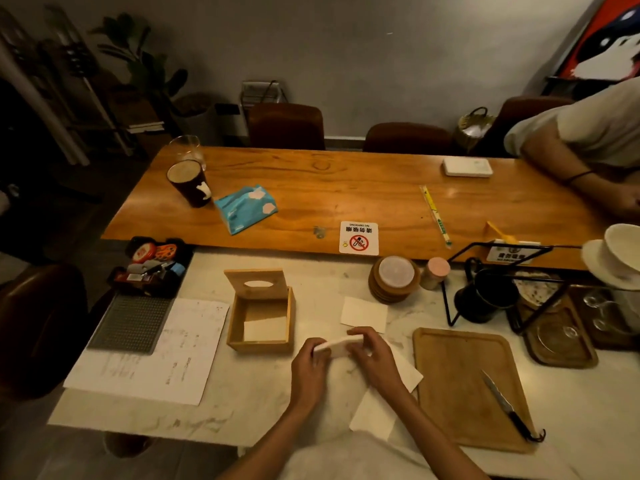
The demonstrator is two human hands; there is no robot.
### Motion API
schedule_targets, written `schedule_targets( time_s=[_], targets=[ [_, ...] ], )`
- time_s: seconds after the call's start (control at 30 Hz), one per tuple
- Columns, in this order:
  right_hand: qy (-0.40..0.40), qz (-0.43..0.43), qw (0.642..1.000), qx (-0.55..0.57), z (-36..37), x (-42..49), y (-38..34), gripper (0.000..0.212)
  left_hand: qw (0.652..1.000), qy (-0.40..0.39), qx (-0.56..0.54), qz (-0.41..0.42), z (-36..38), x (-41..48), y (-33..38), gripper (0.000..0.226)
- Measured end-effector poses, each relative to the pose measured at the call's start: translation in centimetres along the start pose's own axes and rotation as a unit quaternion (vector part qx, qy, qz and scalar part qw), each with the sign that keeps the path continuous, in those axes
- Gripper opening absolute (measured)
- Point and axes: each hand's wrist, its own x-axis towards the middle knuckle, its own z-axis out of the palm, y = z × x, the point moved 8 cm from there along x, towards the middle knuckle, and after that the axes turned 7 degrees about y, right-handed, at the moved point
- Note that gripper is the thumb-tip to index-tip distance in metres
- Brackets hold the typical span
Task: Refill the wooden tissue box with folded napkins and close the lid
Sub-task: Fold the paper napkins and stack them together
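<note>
Head view: left hand [309,363] and right hand [372,356] pinching folded napkin stack [338,344] from both ends, low over bench [242,407]. Wooden tissue box [260,320] at 10 o'clock from stack, lid [257,284] upright, napkins [265,329] inside. Loose napkin [363,314] at 1 o'clock.

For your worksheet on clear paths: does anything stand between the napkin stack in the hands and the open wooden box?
Nothing visible: the napkin stack is held just right of the box, whose lid stands open.

marble counter [263,403]: open wooden tissue box [260,315] | paper sheets [162,355] | loose napkins [364,314] | wooden tray [464,386] | coaster stack [393,280] | mesh mat [133,322]
</note>
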Motion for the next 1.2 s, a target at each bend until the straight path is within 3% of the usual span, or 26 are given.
schedule_targets(
  time_s=[0.13,0.33,0.43,0.57,0.63,0.73,0.83,0.93,1.0,1.07,1.2],
  targets=[
    [0.119,0.098,0.988,0.01,-1.9,1.1,1.0,0.015,0.998,0.019,0.008,-0.058,1.4,3.0,1.4,0.022],
    [0.236,0.192,0.949,-0.082,-4.3,3.9,1.2,0.022,0.984,-0.026,0.168,-0.052,6.8,7.7,4.5,0.025],
    [0.236,0.224,0.932,-0.162,-4.4,4.9,1.4,0.034,0.968,0.0,0.237,-0.083,7.7,8.6,4.0,0.028],
    [0.212,0.257,0.933,-0.136,-3.6,5.4,1.9,0.037,0.964,-0.022,0.243,-0.104,8.4,9.0,3.1,0.044],
    [0.19,0.274,0.934,-0.129,-3.4,5.3,2.1,0.028,0.961,-0.028,0.252,-0.11,8.3,9.2,2.7,0.052],
    [0.153,0.242,0.952,-0.111,-3.1,5.3,1.8,0.018,0.948,-0.049,0.299,-0.1,8.3,9.1,2.5,0.049],
    [0.127,0.172,0.977,-0.025,-2.8,4.6,1.1,0.018,0.943,-0.057,0.32,-0.071,8.2,8.5,2.7,0.035],
    [0.149,0.162,0.975,0.045,-4.4,2.6,1.1,0.018,0.956,-0.082,0.282,-0.026,8.5,7.8,4.0,0.033],
    [0.18,0.169,0.963,0.107,-6.1,1.3,1.5,0.019,0.974,-0.149,0.166,-0.028,9.6,6.9,5.5,0.038],
    [0.201,0.181,0.95,0.157,-7.9,-0.1,1.7,0.023,0.971,-0.217,0.073,-0.063,10.4,5.5,7.0,0.05],
    [0.177,0.162,0.956,0.167,-10.2,-2.3,0.9,0.049,0.955,-0.286,0.043,-0.072,10.4,2.8,8.4,0.055]
  ],
)
